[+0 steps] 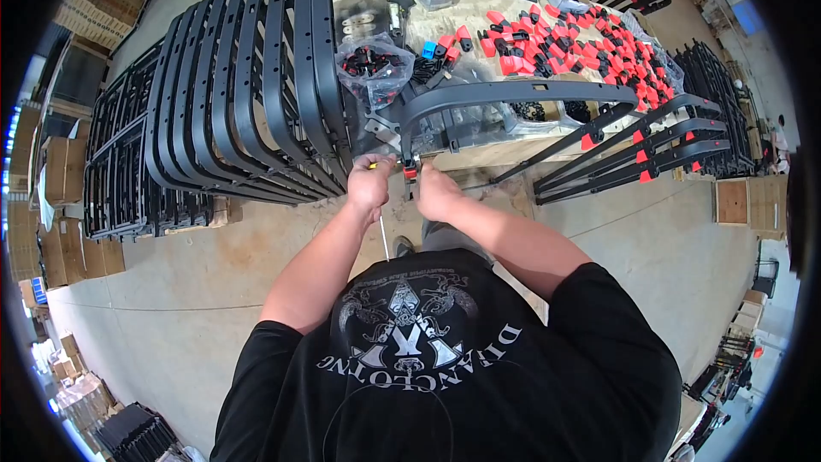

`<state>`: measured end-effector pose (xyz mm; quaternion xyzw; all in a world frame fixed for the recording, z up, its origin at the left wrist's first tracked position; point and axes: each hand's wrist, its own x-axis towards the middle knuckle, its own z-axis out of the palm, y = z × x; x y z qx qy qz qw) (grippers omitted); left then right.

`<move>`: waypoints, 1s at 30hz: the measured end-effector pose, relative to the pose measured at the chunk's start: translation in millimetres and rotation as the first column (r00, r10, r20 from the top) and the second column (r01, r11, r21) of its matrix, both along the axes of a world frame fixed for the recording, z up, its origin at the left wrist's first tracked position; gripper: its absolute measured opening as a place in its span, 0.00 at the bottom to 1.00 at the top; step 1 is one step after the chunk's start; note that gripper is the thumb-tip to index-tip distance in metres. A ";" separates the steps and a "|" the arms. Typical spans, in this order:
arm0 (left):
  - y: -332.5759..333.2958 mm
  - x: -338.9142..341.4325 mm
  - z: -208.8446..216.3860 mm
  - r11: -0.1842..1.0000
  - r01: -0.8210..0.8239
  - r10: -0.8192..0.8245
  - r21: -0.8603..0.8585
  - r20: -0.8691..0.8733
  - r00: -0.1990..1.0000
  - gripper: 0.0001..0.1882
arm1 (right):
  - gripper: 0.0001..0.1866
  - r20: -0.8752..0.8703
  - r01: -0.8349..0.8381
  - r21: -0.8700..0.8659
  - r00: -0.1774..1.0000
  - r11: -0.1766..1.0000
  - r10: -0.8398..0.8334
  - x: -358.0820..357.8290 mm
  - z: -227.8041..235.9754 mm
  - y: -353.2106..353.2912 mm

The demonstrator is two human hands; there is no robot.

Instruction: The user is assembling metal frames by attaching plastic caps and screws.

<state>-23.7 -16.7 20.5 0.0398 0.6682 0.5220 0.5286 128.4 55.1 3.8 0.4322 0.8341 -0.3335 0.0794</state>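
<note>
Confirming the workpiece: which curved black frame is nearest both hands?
The lone frame arching over the table, its end between left hand and right hand; others stand grouped left and right.

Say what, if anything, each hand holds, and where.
Left hand: thin-shafted tool, apparently by its yellow handle. Right hand: at end of black frame, grip unclear.

Hands (pixel 369 181) at black frame (pixel 530 89), red pieces (pixel 511 63)

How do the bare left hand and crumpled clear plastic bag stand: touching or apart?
Apart. The head view shows a plain gap between the bare left hand and the bag beyond it.
</note>
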 end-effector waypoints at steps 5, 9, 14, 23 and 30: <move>2.1 3.9 -19.2 0.998 0.014 0.002 0.065 -0.242 0.970 0.12 | 0.15 0.077 0.268 -0.934 0.795 0.235 -0.601 -0.6 33.8 28.2; 7.3 14.0 -19.4 0.998 0.023 -0.010 0.057 -0.226 0.974 0.12 | 0.15 0.017 0.033 0.026 0.999 0.999 -0.033 1.5 -7.9 12.7; 3.5 1.5 -30.6 0.984 -0.144 0.157 0.101 -0.141 0.978 0.11 | 0.12 0.086 0.270 -0.917 0.851 0.293 -0.517 -11.8 55.2 32.6; -1.3 6.0 -51.6 0.981 -0.099 0.143 0.165 -0.275 0.951 0.09 | 0.18 0.127 0.289 -0.905 0.884 0.312 -0.450 -9.2 62.3 38.2; -4.8 1.9 -56.8 0.984 -0.104 0.142 0.147 -0.272 0.952 0.09 | 0.12 0.131 0.266 -0.865 0.938 0.425 -0.320 -22.4 62.9 35.8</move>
